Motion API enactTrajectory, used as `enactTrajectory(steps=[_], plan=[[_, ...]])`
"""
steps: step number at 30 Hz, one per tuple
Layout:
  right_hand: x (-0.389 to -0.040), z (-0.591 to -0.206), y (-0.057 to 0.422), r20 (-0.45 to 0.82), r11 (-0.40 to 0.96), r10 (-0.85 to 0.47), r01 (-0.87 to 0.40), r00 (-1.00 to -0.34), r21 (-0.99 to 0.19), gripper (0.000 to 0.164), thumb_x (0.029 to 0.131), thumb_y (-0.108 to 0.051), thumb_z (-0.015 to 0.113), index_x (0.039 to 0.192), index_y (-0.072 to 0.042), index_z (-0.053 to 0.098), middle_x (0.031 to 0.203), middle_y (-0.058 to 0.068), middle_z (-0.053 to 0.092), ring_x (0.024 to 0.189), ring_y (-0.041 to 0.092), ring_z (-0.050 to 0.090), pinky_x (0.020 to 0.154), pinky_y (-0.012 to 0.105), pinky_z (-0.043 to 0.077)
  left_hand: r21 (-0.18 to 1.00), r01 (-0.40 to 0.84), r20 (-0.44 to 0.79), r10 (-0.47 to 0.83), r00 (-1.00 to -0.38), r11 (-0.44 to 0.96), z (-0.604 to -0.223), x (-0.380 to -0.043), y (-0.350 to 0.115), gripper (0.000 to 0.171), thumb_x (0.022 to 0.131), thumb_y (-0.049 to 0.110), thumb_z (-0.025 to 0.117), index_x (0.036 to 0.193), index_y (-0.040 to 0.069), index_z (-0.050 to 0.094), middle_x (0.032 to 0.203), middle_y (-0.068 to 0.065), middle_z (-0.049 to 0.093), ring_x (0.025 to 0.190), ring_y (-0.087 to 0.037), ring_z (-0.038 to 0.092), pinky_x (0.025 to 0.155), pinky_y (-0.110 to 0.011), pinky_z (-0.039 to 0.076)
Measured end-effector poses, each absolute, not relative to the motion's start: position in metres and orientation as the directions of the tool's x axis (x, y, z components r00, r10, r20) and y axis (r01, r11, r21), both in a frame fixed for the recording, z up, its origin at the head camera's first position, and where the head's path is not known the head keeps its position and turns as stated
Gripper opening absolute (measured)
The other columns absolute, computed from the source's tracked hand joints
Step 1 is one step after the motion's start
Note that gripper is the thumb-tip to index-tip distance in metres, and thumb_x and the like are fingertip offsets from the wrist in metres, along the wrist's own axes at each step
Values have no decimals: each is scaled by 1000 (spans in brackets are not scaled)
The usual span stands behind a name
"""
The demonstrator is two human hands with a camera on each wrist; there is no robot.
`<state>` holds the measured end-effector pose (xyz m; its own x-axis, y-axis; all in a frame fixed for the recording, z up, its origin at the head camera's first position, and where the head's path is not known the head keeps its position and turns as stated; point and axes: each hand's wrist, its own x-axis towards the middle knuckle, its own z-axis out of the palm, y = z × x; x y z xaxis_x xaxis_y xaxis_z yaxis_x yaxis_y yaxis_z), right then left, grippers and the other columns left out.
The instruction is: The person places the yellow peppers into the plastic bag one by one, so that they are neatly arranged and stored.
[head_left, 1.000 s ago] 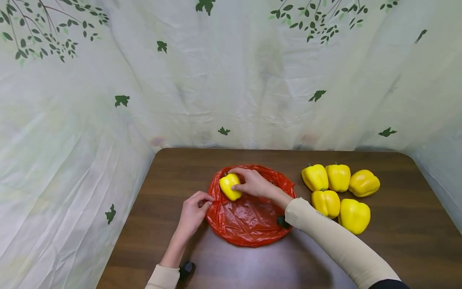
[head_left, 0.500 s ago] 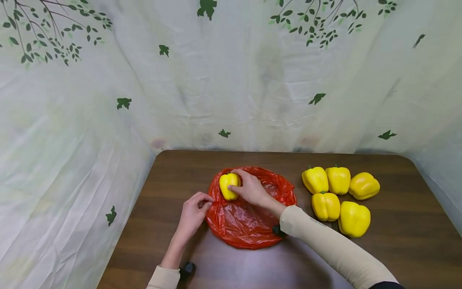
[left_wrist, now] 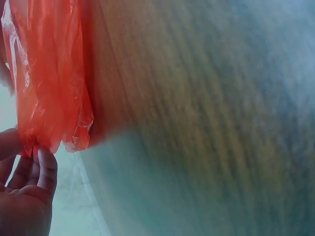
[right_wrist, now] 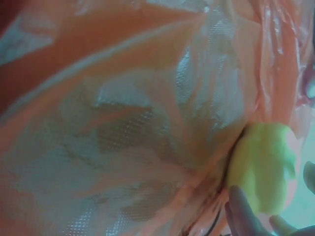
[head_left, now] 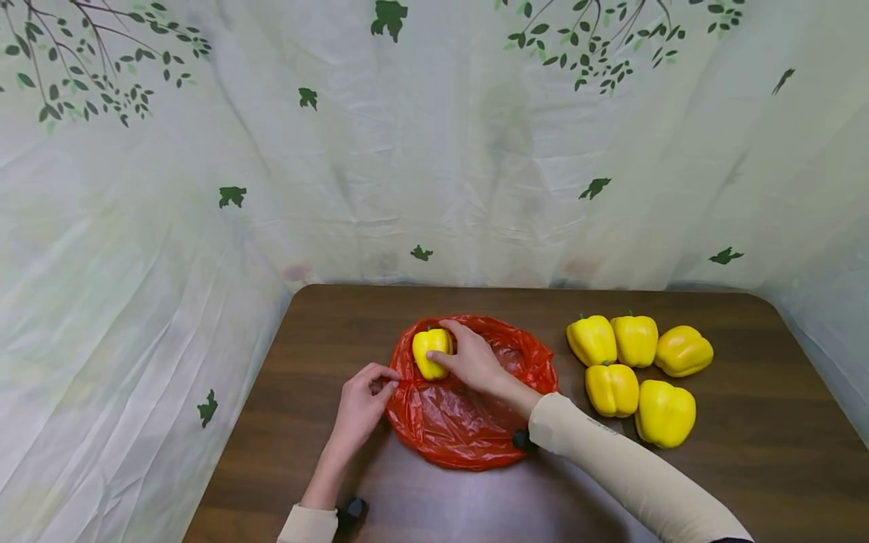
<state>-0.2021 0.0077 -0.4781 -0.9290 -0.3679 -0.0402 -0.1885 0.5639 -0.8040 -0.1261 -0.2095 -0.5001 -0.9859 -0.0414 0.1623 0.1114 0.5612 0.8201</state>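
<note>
A red plastic bag [head_left: 468,434] lies spread open on the table, its rim bunched in a ring. My left hand [head_left: 363,400] pinches the bag's left edge between thumb and fingers; the left wrist view shows the red film [left_wrist: 51,73] gathered at those fingertips. Inside the bag's far left part, a yellow bell pepper [head_left: 430,354] stands upright with its green stem up. My right hand [head_left: 475,358] reaches across the bag and grips that pepper from its right side. In the right wrist view, the pepper [right_wrist: 263,164] sits against the bag's wall with fingers around it.
Several more yellow bell peppers [head_left: 637,339] stand grouped on the right of the brown wooden table [head_left: 767,422]. A pale cloth [head_left: 462,166] with printed leaves hangs behind the table and along its sides.
My right hand has shifted the pepper very slightly and turned it more upright in the bag. The left hand keeps its pinch on the edge. The camera view has tilted a little.
</note>
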Motion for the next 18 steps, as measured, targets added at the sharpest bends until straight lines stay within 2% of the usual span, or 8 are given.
enactTrajectory(steps=[6, 10, 18], plan=[[-197, -470, 15, -52, 533, -360, -160, -931, -831, 64, 91, -39, 70, 142, -10, 46, 130, 7, 58, 109, 24, 62, 87, 39, 54, 824, 107, 163, -52, -985, 557, -501, -126, -209, 15, 87, -2, 70, 90, 12, 72, 88, 2, 65, 72, -17, 58, 65, -26, 53], [-192, -462, 21, -41, 509, -389, -177, -920, -843, 62, 92, -38, 70, 142, -10, 46, 129, 9, 59, 111, 28, 61, 89, 42, 53, 822, 105, 167, -60, -984, 560, -500, -126, -209, 15, 87, -2, 71, 90, 12, 72, 88, 0, 65, 72, -17, 58, 65, -26, 53], [-178, -452, 35, -2, 415, -419, -190, -908, -890, 63, 91, -35, 71, 143, -9, 46, 138, 12, 53, 114, 32, 60, 87, 41, 54, 830, 91, 148, -59, -987, 551, -500, -125, -207, 14, 88, -1, 71, 95, 11, 71, 90, -2, 65, 72, -17, 57, 65, -25, 53]])
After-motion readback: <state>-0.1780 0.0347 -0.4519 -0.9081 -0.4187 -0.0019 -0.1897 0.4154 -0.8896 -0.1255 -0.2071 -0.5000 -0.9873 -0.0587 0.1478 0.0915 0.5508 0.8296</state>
